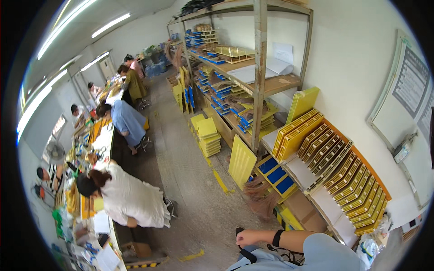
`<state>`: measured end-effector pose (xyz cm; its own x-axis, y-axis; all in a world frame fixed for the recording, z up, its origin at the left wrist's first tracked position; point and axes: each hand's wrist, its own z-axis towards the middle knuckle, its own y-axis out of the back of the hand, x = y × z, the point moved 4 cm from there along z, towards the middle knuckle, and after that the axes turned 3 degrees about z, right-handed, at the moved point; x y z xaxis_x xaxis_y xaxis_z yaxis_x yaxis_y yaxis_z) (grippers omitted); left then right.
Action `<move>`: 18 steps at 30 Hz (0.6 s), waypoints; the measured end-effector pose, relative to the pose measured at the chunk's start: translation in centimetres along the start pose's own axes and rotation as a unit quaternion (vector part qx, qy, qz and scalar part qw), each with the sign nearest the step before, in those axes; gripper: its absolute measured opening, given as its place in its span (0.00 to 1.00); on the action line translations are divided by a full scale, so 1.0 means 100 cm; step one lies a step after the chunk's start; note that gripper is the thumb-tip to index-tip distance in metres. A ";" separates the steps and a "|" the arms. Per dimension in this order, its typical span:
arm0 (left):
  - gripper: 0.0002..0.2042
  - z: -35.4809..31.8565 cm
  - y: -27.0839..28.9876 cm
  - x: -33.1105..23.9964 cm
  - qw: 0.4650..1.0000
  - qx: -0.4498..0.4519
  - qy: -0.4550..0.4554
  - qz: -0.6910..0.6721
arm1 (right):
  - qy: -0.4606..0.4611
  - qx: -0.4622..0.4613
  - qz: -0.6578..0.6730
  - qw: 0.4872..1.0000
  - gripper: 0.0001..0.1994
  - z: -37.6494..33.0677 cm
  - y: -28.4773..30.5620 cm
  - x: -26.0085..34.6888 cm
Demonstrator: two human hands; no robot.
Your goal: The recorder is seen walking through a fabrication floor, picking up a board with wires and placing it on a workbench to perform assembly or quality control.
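Observation:
My right hand (246,238) is at the lower middle of the head view, closed, in front of my light blue clothing. A small black piece (239,231) shows at its fingers; what it is cannot be made out. Around that forearm sits a black band (278,238), below a light blue sleeve (332,252). Thin dark cords (296,259) hang beside the forearm. My left hand is out of view. Nearest to my right hand, a bundle of brown wires (262,196) spills from blue-and-yellow panels (276,175) by the shelving.
Yellow slotted frames (348,180) stand in rows on the right-hand bench. A metal rack (261,67) holds more panels and wires. Stacked yellow panels (208,137) sit on the floor beside the aisle (176,167). At left, several people, one in white (131,194), work along a cluttered table.

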<state>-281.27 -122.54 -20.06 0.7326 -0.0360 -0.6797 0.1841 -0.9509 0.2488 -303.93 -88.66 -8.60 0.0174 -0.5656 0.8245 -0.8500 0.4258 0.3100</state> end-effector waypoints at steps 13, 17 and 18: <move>0.29 0.161 0.047 -0.142 0.893 0.440 -0.012 0.096 | -0.078 -0.276 0.105 0.952 0.14 0.045 0.160 -0.071; 0.35 0.248 0.039 -0.223 0.745 0.294 -0.106 0.589 | -0.119 -0.355 0.150 0.915 0.15 0.013 0.171 -0.078; 0.33 0.263 0.014 -0.247 0.774 0.296 -0.096 0.551 | -0.132 -0.372 0.159 0.905 0.15 0.003 0.172 -0.082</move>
<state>-316.30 -131.04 -21.06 0.1096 -0.9165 -0.3847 -0.8574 -0.2830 0.4298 -318.82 -76.93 -10.17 -0.3759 -0.4375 0.8169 -0.1977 0.8991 0.3906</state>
